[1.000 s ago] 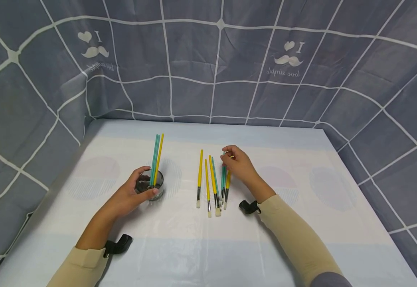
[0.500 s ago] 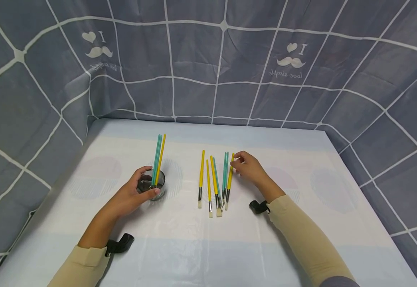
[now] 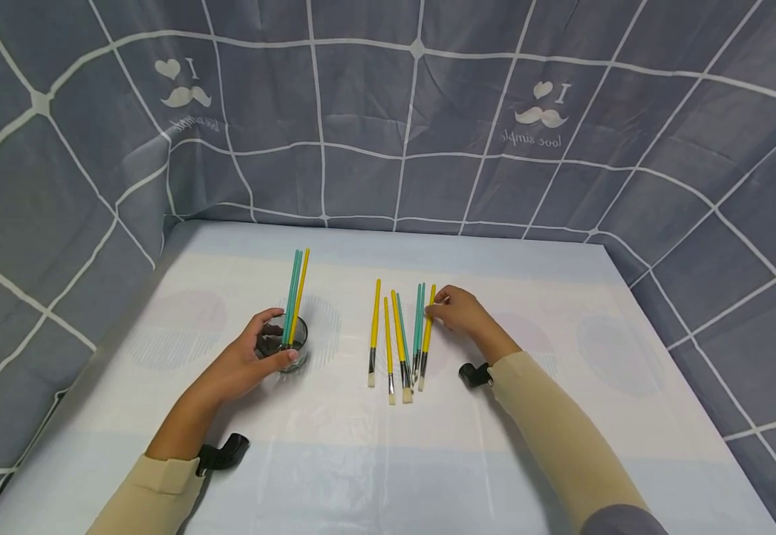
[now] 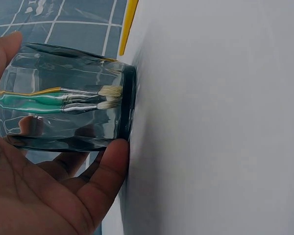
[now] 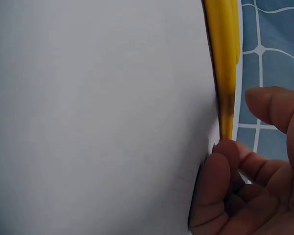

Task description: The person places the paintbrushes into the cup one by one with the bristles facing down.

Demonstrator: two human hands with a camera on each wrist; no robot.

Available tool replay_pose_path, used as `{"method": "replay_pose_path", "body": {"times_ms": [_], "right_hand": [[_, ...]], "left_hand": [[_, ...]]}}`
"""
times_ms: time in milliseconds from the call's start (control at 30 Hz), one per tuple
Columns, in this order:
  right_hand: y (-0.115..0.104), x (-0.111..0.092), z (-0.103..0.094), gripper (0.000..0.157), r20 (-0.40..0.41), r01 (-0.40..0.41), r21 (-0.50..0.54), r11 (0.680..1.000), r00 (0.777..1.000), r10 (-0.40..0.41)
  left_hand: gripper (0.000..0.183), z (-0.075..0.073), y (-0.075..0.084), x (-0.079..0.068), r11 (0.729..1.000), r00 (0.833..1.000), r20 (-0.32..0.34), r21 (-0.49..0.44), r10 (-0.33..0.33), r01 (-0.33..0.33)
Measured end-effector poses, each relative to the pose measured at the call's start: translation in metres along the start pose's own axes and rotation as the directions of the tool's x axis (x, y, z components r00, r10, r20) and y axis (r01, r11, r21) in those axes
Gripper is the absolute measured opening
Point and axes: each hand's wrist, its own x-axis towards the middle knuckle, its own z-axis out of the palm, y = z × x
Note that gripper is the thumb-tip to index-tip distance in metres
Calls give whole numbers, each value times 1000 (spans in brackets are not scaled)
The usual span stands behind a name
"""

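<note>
My left hand (image 3: pixel 243 362) grips a dark-tinted clear glass (image 4: pixel 63 122), which stands upright on the table. Inside it, bristles down, lean two green paintbrushes (image 3: pixel 291 297) and one yellow paintbrush (image 3: pixel 300 293). At the right end of a row of brushes on the table, my right hand (image 3: pixel 460 310) has its fingers at the handle of a yellow paintbrush (image 3: pixel 430 327). In the right wrist view, fingertips (image 5: pixel 228 149) meet that brush's yellow handle (image 5: pixel 223 58), while the thumb (image 5: pixel 267 105) stands apart from it.
Left of that brush lie several more yellow and green paintbrushes (image 3: pixel 373 327), handles pointing away, bristles nearer. A pale patterned cloth covers the table (image 3: pixel 334 475). A grey curtain with white lines (image 3: pixel 354 96) hangs behind and at both sides.
My right hand has moved right and slightly nearer, off the tops of the green brushes, to the rightmost yellow paintbrush. The left hand keeps its grip on the glass.
</note>
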Motion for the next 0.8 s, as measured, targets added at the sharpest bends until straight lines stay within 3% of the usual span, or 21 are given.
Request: {"method": "replay_pose_path", "body": {"times_ms": [300,800], "right_hand": [[-7,2,6,32,-46,-25,-120,992,999,20],[-10,4,5,30,-64,-9,-162,987,998,-1]], "left_hand": [[80,-1,2,-1,1000,1000,6,-8,0,0],[79,-1,0,0,1000,1000,7,2,-10,10]]}}
